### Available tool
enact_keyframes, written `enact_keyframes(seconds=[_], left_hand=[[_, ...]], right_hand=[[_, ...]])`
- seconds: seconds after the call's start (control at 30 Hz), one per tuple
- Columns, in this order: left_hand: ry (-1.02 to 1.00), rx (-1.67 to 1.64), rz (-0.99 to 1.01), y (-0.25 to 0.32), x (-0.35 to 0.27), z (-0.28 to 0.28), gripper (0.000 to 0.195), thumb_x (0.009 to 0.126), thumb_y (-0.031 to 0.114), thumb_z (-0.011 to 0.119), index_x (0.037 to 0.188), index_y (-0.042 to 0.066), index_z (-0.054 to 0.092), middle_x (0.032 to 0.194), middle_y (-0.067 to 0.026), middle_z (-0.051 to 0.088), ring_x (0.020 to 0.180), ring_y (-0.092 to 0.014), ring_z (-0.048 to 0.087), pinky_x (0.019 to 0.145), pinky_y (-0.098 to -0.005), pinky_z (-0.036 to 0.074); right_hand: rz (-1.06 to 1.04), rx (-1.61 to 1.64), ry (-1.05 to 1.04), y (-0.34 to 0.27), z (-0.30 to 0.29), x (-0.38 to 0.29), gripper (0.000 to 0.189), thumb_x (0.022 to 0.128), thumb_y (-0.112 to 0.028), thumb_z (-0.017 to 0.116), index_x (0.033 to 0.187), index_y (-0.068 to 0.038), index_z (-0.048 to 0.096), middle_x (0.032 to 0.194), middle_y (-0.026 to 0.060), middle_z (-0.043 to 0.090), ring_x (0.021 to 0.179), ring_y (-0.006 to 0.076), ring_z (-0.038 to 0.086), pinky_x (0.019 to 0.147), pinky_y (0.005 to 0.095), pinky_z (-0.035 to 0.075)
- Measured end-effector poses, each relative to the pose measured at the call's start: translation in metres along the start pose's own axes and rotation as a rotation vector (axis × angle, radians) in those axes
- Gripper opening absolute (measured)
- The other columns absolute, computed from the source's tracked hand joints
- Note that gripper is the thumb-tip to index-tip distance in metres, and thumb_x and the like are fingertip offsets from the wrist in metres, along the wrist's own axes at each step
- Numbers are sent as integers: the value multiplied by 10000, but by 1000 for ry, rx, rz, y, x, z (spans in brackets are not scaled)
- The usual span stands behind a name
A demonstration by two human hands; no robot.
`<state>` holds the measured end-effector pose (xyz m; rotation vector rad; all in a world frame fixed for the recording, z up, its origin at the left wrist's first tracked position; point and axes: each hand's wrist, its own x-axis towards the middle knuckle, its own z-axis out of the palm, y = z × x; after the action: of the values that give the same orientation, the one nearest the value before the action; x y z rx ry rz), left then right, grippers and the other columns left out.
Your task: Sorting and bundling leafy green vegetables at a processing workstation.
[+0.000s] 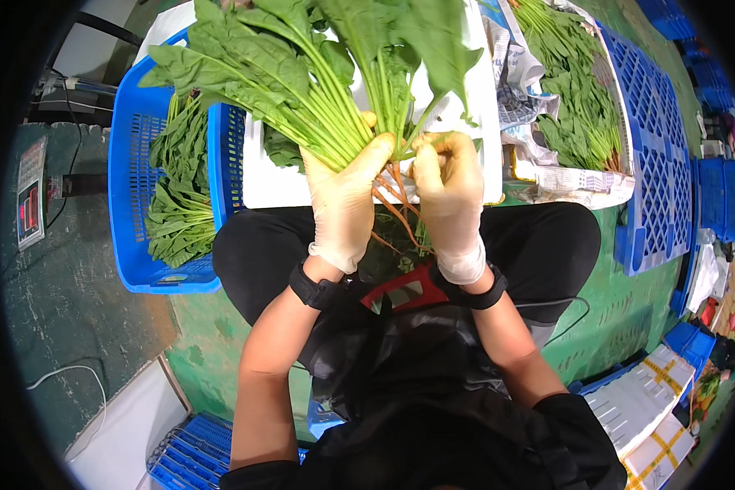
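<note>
My left hand [343, 211], in a pale thin glove, grips a bunch of spinach [324, 92] low on its stalks. The leaves fan upward and away from me. Thin reddish roots [401, 208] hang below the grip, between both hands. My right hand [450, 196], gloved the same way, is beside the stem bases. Its thumb and curled fingers pinch a spinach stalk [425, 116] at the bunch's right edge. Under the bunch lies a white foam board or box [487, 177] in front of my knees. Part of its surface is hidden by the leaves.
Left of the foam stands a blue plastic basket [119, 233] holding spinach bunches [184, 226]. On the right, a paper-lined box [588, 184] holds more spinach [579, 116], with a blue plastic pallet [658, 153] beyond. A digital scale [32, 196] is far left. Taped foam boxes [640, 398] sit lower right.
</note>
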<state>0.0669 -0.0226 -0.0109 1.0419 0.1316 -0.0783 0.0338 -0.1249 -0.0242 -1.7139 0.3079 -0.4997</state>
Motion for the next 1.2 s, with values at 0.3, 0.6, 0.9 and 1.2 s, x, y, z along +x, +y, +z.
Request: enact_keyframes(seconds=[0.3,0.6,0.9,1.2], left_hand=[[31,-284,-123,11,9,-6,377,871,-52,571,1200,94,459,1086,-65,583,955,-179,605,832,-372,539],[-131,-223,-129,12,0,-1,426,891,-22,544,1282,89,415,1155,-76,565,1046,-243,591,894,-417,514],[-169,-176,-109,10,1,0,496,865,-71,571,1289,91,372,1203,-99,548,1016,-206,605,857,-338,535],[-148,-195,-214,-2,2,-5,452,910,-5,540,1314,103,366,1191,-132,567,1087,-205,574,906,-332,506]], right_hand=[[347,532,-47,2,-23,-36,233,965,-280,509,949,-49,481,747,22,541,611,78,489,602,230,437],[170,26,-402,-29,-53,-5,220,919,-223,607,978,-18,554,756,39,578,679,91,522,621,258,441],[63,239,-244,-20,-19,-3,211,886,-70,586,1075,23,562,842,103,671,714,132,639,630,272,504],[-311,-737,-130,-31,-6,-7,344,793,-97,644,1120,-6,594,812,146,620,715,318,599,647,383,484]])
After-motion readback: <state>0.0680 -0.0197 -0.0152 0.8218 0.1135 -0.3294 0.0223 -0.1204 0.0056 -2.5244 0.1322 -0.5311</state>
